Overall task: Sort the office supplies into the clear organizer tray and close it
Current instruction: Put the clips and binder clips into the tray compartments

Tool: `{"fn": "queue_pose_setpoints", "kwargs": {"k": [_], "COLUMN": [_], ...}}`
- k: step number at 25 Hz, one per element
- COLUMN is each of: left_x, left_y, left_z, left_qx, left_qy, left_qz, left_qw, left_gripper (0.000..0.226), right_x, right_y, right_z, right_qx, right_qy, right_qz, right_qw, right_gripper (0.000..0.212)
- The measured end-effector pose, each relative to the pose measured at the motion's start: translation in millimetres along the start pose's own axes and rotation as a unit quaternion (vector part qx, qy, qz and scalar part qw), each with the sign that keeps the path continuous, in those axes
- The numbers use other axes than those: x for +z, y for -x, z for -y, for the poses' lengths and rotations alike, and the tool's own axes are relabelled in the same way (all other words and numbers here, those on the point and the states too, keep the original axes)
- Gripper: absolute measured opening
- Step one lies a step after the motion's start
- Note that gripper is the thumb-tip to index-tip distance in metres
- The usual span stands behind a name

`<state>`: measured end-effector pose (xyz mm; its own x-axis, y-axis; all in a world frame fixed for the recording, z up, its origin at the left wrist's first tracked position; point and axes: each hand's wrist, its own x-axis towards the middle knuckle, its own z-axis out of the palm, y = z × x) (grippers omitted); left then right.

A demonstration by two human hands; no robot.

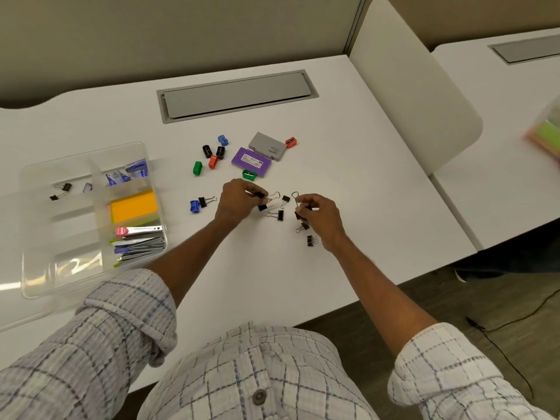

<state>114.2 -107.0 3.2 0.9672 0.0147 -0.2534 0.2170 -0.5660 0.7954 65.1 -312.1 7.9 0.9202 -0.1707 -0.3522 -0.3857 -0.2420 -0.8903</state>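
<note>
Black binder clips (280, 215) lie loose on the white desk (348, 165), near the middle of its front half, and both my hands are among them. My left hand (235, 201) is closed on clips: the fingers pinch one black clip (260, 195) and a second one (262, 207) sits just under them. My right hand (321, 212) is closed too, gripping a clip (298, 213) whose wire loop stands up above my fingers. More clips lie between and beside my hands, one (310, 240) nearer to the front edge and one (202, 201) to the left, touching a blue sharpener (194, 206).

Further toward the back edge are the other sharpeners, green (197, 168), red (213, 161), black (207, 151) and blue (223, 140), and beside them a purple box (251, 162) with a grey box (268, 146) touching it.

The clear tray (36, 237) stands at the left edge of the desk, open. In its far left compartment lie two clips (60, 191). The right compartments hold orange notes (133, 206) and, nearer to me, a stack of staplers (139, 241).
</note>
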Motion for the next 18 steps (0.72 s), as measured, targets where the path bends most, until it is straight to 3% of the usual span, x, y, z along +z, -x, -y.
{"fn": "queue_pose_setpoints", "kwargs": {"k": [5,8,12,18], "left_x": [-39.1,-72.3,-125.6,-219.0], "left_y": [16.1,25.0,38.5,54.6], "left_z": [17.1,27.9,55.1,109.7], "left_qx": [-0.052,-0.069,-0.075,-0.081], "left_qy": [0.132,0.254,0.325,0.361], "left_qz": [-0.038,-0.028,-0.063,-0.133], "left_qw": [0.989,0.964,0.941,0.92], "left_gripper": [0.03,0.03,0.029,0.026], "right_x": [40.9,76.0,139.2,241.2], "right_y": [3.0,4.8,12.4,29.2], "right_z": [20.2,37.9,68.3,113.4], "right_qx": [0.035,0.041,0.027,-0.063], "right_qy": [-0.027,-0.048,-0.065,0.049], "right_qz": [0.017,0.038,0.09,0.117], "right_qw": [0.999,0.997,0.993,0.99], "right_gripper": [0.018,0.019,0.017,0.015]}}
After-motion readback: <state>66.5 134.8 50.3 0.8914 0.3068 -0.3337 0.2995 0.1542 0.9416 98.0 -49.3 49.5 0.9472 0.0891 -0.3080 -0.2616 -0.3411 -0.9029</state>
